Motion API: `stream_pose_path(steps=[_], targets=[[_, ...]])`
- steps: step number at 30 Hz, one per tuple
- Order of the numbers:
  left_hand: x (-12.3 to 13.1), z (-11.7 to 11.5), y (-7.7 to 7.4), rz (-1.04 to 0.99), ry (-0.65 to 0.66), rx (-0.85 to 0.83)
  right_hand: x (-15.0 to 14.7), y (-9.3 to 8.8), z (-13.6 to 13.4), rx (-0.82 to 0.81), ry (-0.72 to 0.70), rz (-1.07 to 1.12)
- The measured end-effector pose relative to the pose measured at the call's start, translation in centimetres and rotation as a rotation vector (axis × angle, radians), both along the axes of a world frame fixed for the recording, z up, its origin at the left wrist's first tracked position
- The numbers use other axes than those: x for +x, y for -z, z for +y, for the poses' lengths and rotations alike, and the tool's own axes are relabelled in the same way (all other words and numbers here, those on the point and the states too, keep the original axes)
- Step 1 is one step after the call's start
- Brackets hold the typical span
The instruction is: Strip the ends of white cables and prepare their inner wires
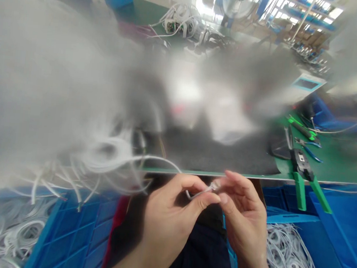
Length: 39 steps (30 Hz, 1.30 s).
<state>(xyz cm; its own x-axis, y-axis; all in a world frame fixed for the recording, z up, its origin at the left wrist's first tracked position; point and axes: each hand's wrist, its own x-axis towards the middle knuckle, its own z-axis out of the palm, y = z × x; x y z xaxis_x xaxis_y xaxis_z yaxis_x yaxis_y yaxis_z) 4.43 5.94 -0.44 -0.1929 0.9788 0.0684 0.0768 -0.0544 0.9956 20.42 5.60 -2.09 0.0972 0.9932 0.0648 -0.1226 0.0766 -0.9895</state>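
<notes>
Just in front of the bench edge, my left hand (174,206) is closed, thumb and forefinger pinching a thin white cable (165,160) close to its end. The cable runs from there back to a loose white coil (111,151) at the left of the bench. A small transparent plug (215,185) shows at the cable's end, between both hands. My right hand (243,212) has its thumb and fingers around that plug, partly hiding it. How far the wires sit inside the plug is too small to tell.
Green-handled crimping pliers (302,165) overhang the bench edge at right, beside blue-handled cutters (311,147). Blue crates with coiled white cables (292,256) stand below on both sides. Blurred grey-white shapes cover much of the upper left. A device with a screen (308,83) stands behind.
</notes>
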Motion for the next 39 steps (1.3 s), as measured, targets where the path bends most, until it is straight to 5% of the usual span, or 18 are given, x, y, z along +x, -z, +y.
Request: stream_pose_path(steps=[7,16,26,39], targets=[[-0.9,0.4,-1.0,-0.175,-0.13,0.074,-2.9,-1.2,1.0,0.1,-0.27,-0.176],[-3.9,-0.3,-0.9,-0.364,-0.143,0.136,-5.9,-1.2,1.5,0.289,-0.212,-0.377],[-4.9,-0.7,0.5,-0.341,-0.337,0.028,-7.6,-1.7,2.1,0.44,-0.209,-0.557],[-5.9,-0.1,0.5,-0.767,-0.143,-0.065,-9.1,-1.7,1.6,0.446,-0.145,-0.523]])
